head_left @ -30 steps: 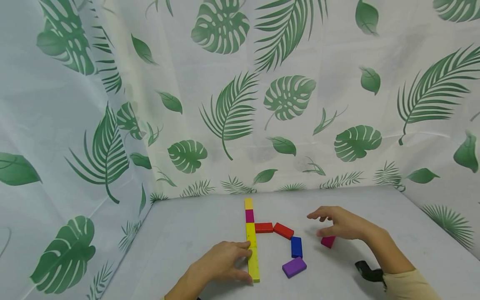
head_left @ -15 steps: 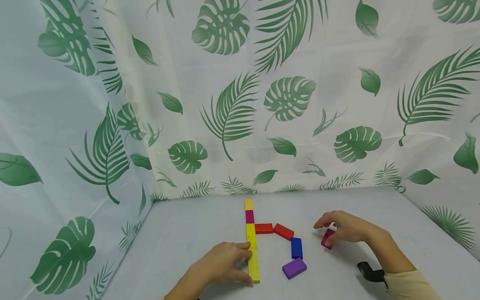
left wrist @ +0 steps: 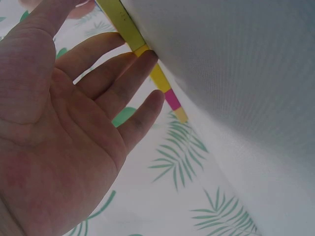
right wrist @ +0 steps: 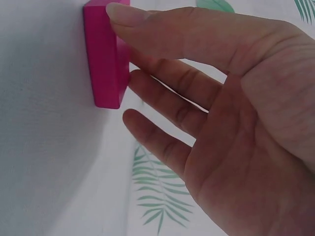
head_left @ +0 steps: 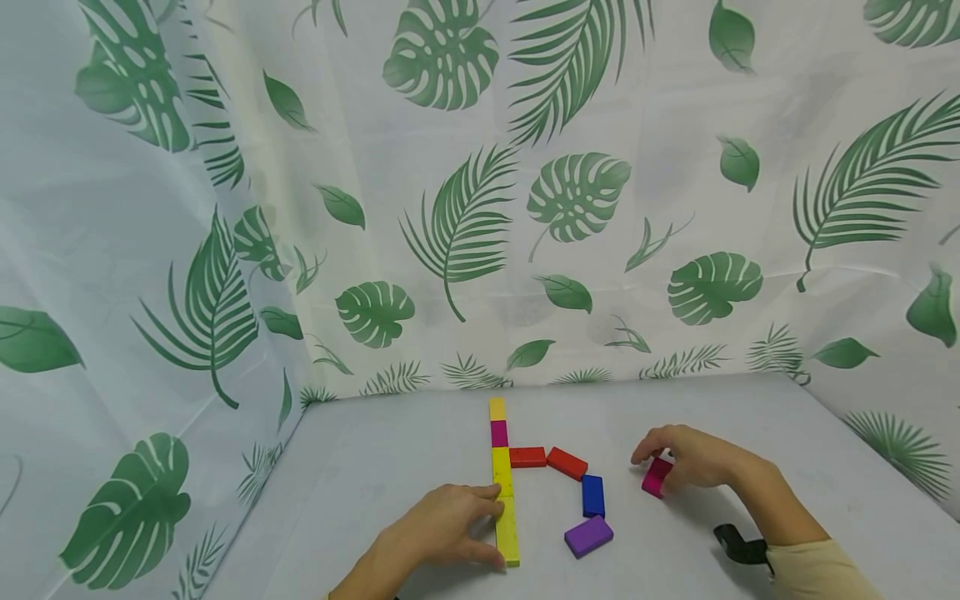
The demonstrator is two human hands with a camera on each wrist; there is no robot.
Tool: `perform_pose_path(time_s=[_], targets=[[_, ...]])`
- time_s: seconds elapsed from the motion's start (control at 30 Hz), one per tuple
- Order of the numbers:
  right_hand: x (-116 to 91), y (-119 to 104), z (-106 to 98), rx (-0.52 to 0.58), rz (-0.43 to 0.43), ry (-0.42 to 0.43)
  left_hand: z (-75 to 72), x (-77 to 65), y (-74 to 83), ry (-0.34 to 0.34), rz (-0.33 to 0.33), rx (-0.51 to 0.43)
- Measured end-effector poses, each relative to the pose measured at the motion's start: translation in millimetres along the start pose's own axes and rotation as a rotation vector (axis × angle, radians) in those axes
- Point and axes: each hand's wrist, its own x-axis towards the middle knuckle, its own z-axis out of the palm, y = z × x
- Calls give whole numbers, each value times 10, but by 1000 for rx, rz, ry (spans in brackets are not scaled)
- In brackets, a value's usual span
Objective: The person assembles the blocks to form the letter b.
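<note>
In the head view my left hand [head_left: 442,521] rests along the left side of a straight row of blocks, its fingertips against the long yellow blocks [head_left: 507,537] and its thumb at the near end. The left wrist view has those fingers loosely extended at the yellow block [left wrist: 125,24]. Off to the right, my right hand [head_left: 697,457] pinches a magenta block [head_left: 656,478] between thumb and fingers. Seen from the right wrist, the thumb lies on an edge of this magenta block [right wrist: 104,59], with fingertips partly hidden behind it.
The row's far end has a magenta block [head_left: 499,433] and a small yellow block [head_left: 497,408]. From it curve two red blocks [head_left: 567,463], a blue block [head_left: 593,496] and a purple block [head_left: 588,536]. A leaf-printed curtain [head_left: 465,350] borders the table [head_left: 390,442].
My right hand has drawn slightly to the right and down onto the magenta block, its thumb and fingers now around it. My left hand stays in place.
</note>
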Motion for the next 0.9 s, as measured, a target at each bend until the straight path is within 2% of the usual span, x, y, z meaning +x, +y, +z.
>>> perform_pose_path(time_s=[0.2, 0.47, 0.9], targets=[[12, 2, 16, -15, 38, 4, -6, -3, 7, -4, -7, -9], [20, 35, 31, -40, -19, -2, -6, 4, 1, -2, -8, -11], [50, 72, 51, -42, -17, -1, -5, 1, 4, 4, -5, -6]])
